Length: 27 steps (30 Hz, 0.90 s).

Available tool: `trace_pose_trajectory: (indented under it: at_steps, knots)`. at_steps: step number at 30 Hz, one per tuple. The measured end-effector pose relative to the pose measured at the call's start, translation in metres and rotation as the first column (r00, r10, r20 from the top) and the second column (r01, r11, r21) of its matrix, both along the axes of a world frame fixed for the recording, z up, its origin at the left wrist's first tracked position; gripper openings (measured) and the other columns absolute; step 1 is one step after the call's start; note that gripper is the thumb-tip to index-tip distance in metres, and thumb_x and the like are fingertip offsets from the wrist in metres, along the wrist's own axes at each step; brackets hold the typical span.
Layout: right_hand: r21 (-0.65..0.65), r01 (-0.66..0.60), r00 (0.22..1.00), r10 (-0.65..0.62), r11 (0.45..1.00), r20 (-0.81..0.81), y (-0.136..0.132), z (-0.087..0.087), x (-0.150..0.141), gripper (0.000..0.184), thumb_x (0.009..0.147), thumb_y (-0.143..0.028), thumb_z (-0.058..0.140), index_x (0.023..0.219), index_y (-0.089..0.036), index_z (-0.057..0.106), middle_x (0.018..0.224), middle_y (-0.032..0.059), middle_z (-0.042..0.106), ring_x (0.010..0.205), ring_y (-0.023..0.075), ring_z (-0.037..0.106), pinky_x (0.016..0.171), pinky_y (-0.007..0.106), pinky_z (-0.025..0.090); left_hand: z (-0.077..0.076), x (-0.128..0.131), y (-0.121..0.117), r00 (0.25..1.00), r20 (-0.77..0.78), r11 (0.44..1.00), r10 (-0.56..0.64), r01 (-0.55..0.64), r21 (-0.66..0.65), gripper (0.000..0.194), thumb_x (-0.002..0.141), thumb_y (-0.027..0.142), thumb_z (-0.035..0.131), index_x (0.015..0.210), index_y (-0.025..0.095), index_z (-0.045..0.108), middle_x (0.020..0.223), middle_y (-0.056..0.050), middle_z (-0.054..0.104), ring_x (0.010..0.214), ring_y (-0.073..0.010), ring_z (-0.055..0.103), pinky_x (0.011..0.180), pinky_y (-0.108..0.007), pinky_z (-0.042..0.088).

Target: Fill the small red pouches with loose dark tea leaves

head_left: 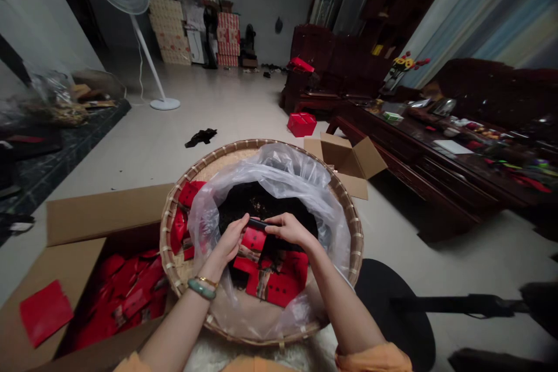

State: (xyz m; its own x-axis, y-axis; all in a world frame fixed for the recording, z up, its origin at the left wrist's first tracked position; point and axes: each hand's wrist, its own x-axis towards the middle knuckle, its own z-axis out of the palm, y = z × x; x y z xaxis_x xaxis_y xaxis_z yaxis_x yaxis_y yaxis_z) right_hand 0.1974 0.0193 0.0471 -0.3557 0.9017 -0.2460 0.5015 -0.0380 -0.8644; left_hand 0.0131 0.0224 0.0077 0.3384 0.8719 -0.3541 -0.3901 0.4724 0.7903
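Note:
A red printed packet (pixel 253 240) with a dark strip along its top is held over a round woven basket (pixel 356 238). My left hand (pixel 232 237), with a jade-coloured bangle and a gold one on its wrist, grips the packet's left side. The fingers of my right hand (pixel 288 229) are closed at its top right edge. Below them, more red packets (pixel 285 282) lie flat in a clear plastic bag (pixel 335 203) spread open inside the basket. Dark loose material (pixel 257 200) fills the far part of the bag. Several red packets (pixel 179 226) sit between bag and basket wall.
At the left stands an open cardboard box (pixel 108 206) full of red packets, one lying on its flap. Another open box (pixel 349 160) and a red box (pixel 301 124) are beyond the basket. A black round base (pixel 394 308) is at the right. A white fan (pixel 164 104) stands farther off.

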Motion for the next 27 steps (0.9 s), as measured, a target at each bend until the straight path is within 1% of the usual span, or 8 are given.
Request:
trace_pose_trajectory:
  at_steps: [7, 14, 21, 23, 25, 27]
  knots:
    - [0.007, 0.005, 1.000, -0.005, 1.000, -0.006, -0.001, -0.003, 0.000, 0.035, 0.075, -0.034, 0.058, 0.102, -0.016, 0.071, 0.068, -0.0013, 0.063, 0.055, 0.0097, 0.043, 0.053, 0.021, 0.033, -0.001, 0.000, 0.000, 1.000, 0.006, 1.000, 0.010, -0.010, 0.010, 0.039, 0.073, 0.044, 0.066, 0.092, 0.010, 0.067, 0.068, -0.008, 0.071, 0.059, -0.0171, 0.066, 0.055, -0.025, 0.050]
    - [0.033, 0.009, 1.000, -0.009, 0.999, -0.002, -0.002, -0.004, 0.000, 0.033, 0.075, -0.034, 0.058, 0.100, -0.017, 0.071, 0.073, -0.0012, 0.066, 0.059, 0.0116, 0.048, 0.057, 0.022, 0.036, 0.000, -0.001, 0.000, 1.000, -0.007, 1.000, 0.008, -0.008, 0.013, 0.039, 0.073, 0.044, 0.066, 0.092, 0.009, 0.067, 0.068, -0.007, 0.071, 0.057, -0.0161, 0.066, 0.055, -0.025, 0.051]
    - [0.040, 0.009, 1.000, -0.008, 0.999, -0.025, -0.003, -0.007, 0.001, 0.032, 0.076, -0.033, 0.058, 0.101, -0.018, 0.071, 0.075, -0.0010, 0.067, 0.061, 0.0126, 0.052, 0.058, 0.023, 0.038, 0.000, -0.001, 0.000, 1.000, 0.014, 1.000, -0.009, 0.009, -0.016, 0.037, 0.078, 0.041, 0.062, 0.098, 0.009, 0.065, 0.070, -0.008, 0.071, 0.060, -0.0174, 0.067, 0.056, -0.026, 0.052]
    - [0.038, 0.011, 0.999, -0.010, 0.999, -0.039, -0.002, -0.008, 0.001, 0.032, 0.076, -0.032, 0.057, 0.101, -0.019, 0.070, 0.076, -0.0007, 0.067, 0.062, 0.0127, 0.052, 0.058, 0.023, 0.039, 0.001, -0.002, -0.001, 0.998, 0.047, 0.998, -0.048, 0.050, -0.046, 0.040, 0.080, 0.044, 0.059, 0.102, 0.010, 0.063, 0.073, -0.009, 0.072, 0.062, -0.0188, 0.068, 0.056, -0.027, 0.053]
    - [0.047, 0.040, 0.998, -0.038, 0.998, -0.045, -0.001, -0.010, 0.002, 0.032, 0.076, -0.032, 0.057, 0.102, -0.018, 0.070, 0.078, 0.0005, 0.067, 0.062, 0.0128, 0.053, 0.057, 0.023, 0.039, 0.001, -0.004, -0.002, 0.988, 0.072, 0.986, -0.138, 0.144, -0.084, 0.046, 0.081, 0.050, 0.054, 0.105, 0.011, 0.060, 0.077, -0.011, 0.072, 0.064, -0.0210, 0.069, 0.054, -0.029, 0.054]
    - [0.056, 0.081, 0.995, -0.077, 0.995, -0.069, 0.001, -0.012, 0.002, 0.034, 0.076, -0.033, 0.058, 0.104, -0.017, 0.068, 0.081, 0.0020, 0.067, 0.062, 0.0123, 0.052, 0.054, 0.022, 0.040, 0.000, -0.005, -0.004, 0.969, 0.060, 0.965, -0.241, 0.245, -0.089, 0.049, 0.079, 0.051, 0.057, 0.107, 0.011, 0.058, 0.082, -0.013, 0.071, 0.064, -0.0226, 0.069, 0.054, -0.030, 0.054]
